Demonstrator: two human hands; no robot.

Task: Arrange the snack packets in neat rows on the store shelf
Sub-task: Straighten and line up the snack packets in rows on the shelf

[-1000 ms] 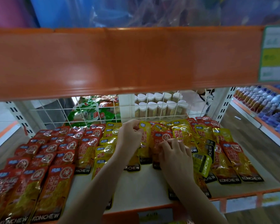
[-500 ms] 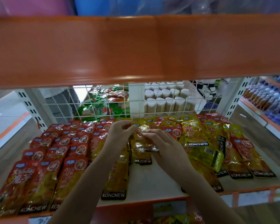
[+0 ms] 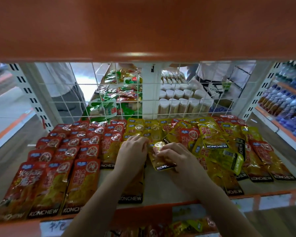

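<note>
- Both hands work at the middle of the white store shelf (image 3: 161, 187), on one glossy yellow plastic snack packet (image 3: 158, 155) with a black band at its near end.
- The left hand (image 3: 133, 151) pinches the packet's far corner with curled fingers; the right hand (image 3: 173, 157) lies over its right side, fingers bent round the edge.
- The neat red packet rows (image 3: 61, 161) fill the shelf's left half, running from the wire mesh back (image 3: 96, 100) to the front edge.
- The loose yellow pile (image 3: 217, 144) lies jumbled toward the right edge, some packets tilted or overlapping.
- To do this step well, I judge: square the packet to the red rows, black band toward the front edge, and lap it over the yellow packet (image 3: 132, 189) nearer the front.
- Slippery film may slide; press flat before letting go.
</note>
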